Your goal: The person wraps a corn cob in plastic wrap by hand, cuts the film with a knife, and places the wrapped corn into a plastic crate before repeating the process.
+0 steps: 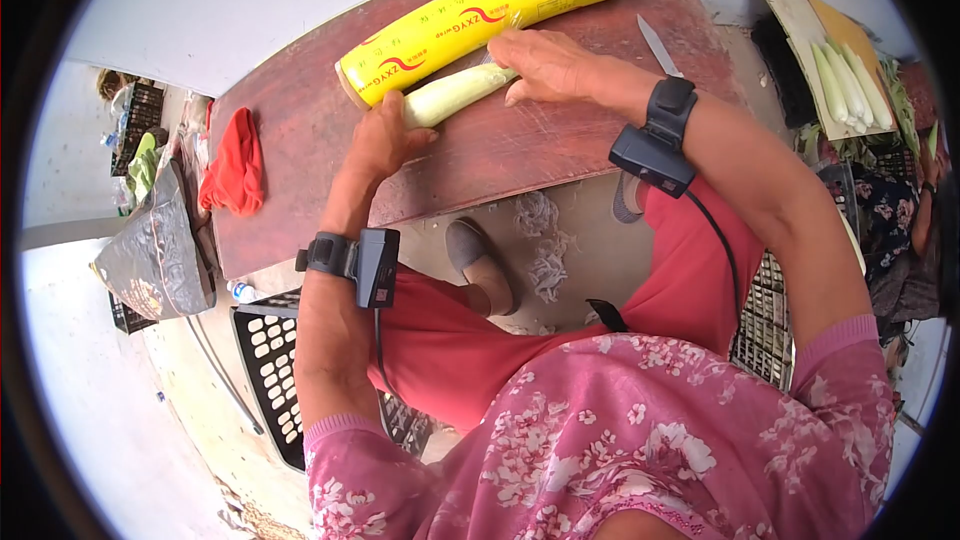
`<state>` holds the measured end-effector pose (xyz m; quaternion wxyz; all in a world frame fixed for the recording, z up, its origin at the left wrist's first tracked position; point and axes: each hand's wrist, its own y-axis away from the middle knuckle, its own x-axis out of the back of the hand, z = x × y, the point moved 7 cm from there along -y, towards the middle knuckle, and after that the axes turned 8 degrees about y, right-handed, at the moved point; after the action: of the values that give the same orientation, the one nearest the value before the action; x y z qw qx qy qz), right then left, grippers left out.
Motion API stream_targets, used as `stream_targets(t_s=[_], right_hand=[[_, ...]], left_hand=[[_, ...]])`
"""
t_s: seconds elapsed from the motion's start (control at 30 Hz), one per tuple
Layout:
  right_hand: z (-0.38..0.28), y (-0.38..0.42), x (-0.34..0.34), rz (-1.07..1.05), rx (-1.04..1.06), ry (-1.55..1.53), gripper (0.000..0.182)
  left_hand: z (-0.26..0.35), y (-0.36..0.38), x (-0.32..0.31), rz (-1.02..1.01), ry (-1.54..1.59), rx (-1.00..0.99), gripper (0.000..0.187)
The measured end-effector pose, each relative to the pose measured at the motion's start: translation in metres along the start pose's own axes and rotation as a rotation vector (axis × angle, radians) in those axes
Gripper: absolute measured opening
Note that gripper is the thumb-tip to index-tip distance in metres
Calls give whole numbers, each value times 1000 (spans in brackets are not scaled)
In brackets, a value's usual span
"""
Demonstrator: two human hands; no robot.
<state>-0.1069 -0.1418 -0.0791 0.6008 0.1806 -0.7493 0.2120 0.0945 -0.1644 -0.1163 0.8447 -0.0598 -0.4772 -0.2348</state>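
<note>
A long, pale green, tapered vegetable (455, 96) lies on the dark red table, along the near side of a yellow roll of plastic wrap (490, 18). My left hand (383, 135) is closed on its thicker left end. At the narrower right end, my right hand (550, 67) grips the tip, thumb below and fingers above, close against the roll. A faint glint of clear film shows by the right fingertips. Whether film covers the vegetable is hard to make out.
A knife (658, 46) lies on the table (560, 140) right of the roll. A red cloth (235, 162) hangs at the left edge. Black crates (268, 370) flank my legs. Several pale stalks (848, 85) rest on a board at right, near another person's arm (924, 210).
</note>
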Motion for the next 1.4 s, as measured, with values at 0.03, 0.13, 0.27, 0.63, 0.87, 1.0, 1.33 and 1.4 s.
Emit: stream_targets(t_s=[0.03, 0.13, 0.27, 0.63, 0.87, 1.0, 1.33, 1.4], right_hand=[[0, 0, -3, 3, -23, 34, 39], [0, -2, -11, 10, -73, 91, 34], [4, -3, -14, 59, -57, 4, 17], [32, -12, -13, -1, -361, -260, 17], [27, -19, -6, -16, -368, -89, 17], [20, -14, 1, -58, -417, -38, 25], [34, -22, -2, -63, -468, -71, 26], [35, -22, -1, -92, -494, -88, 27]], left_hand=[[0, 0, 0, -1, -2, -3, 55], [0, -1, -1, -13, -8, 9, 55], [0, -1, 0, -22, -12, 17, 56], [3, 1, 1, -63, 11, 41, 58], [3, 1, 1, -64, 16, 42, 55], [6, 4, 3, -47, 34, 8, 55], [7, 7, 3, 31, 18, -80, 48], [7, 7, 4, 33, 4, -86, 47]])
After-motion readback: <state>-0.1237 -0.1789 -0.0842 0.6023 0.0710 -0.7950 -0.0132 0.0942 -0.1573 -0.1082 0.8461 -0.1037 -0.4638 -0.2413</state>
